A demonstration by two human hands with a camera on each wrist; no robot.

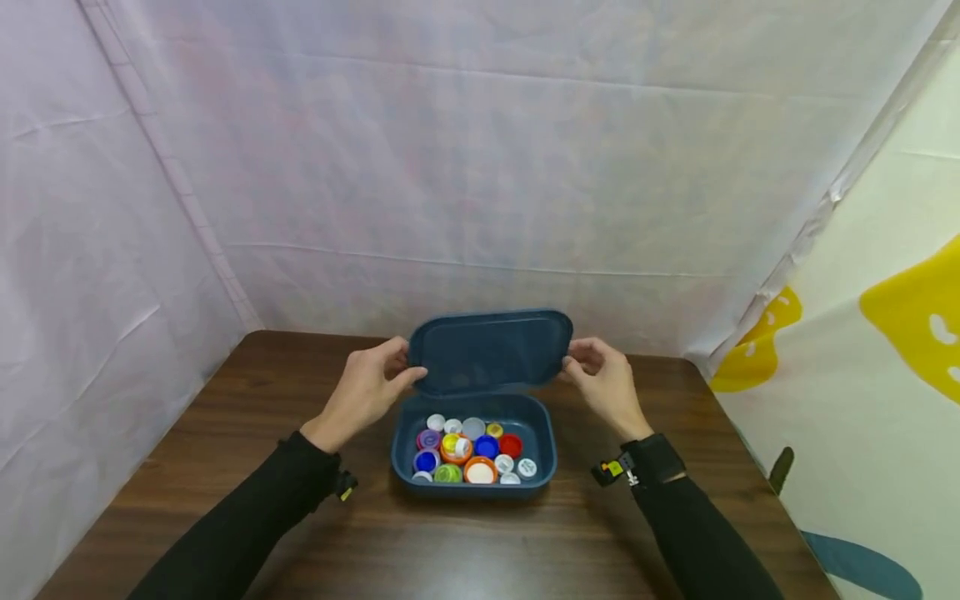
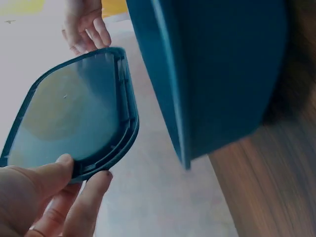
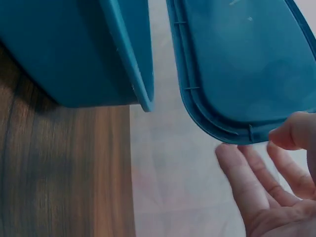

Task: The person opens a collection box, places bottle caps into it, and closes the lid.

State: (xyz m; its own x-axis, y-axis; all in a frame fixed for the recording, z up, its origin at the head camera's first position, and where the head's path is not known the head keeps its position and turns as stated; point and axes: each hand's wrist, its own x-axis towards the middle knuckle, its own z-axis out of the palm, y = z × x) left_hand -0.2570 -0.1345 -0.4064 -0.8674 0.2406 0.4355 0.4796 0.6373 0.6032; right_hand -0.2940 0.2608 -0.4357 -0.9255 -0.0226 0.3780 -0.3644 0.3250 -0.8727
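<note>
A dark blue lid (image 1: 491, 352) is held tilted up behind a matching plastic box (image 1: 472, 490), its underside facing me. My left hand (image 1: 367, 383) pinches the lid's left end, thumb on the inner face and fingers behind, as the left wrist view shows on the lid (image 2: 74, 108). At the opposite end my right hand (image 1: 606, 385) grips the lid's edge between thumb and fingers. In the right wrist view the lid (image 3: 242, 64) stands apart from the box wall (image 3: 74, 54). Inside the box lie many bottle caps, among them a red cap (image 1: 511, 445) and a green cap (image 1: 448, 473).
The box stands on a brown wooden table (image 1: 495, 550). White fabric (image 1: 465, 183) hangs behind the table's far edge and along the left side. On the right hangs a cloth with yellow shapes (image 1: 915, 321).
</note>
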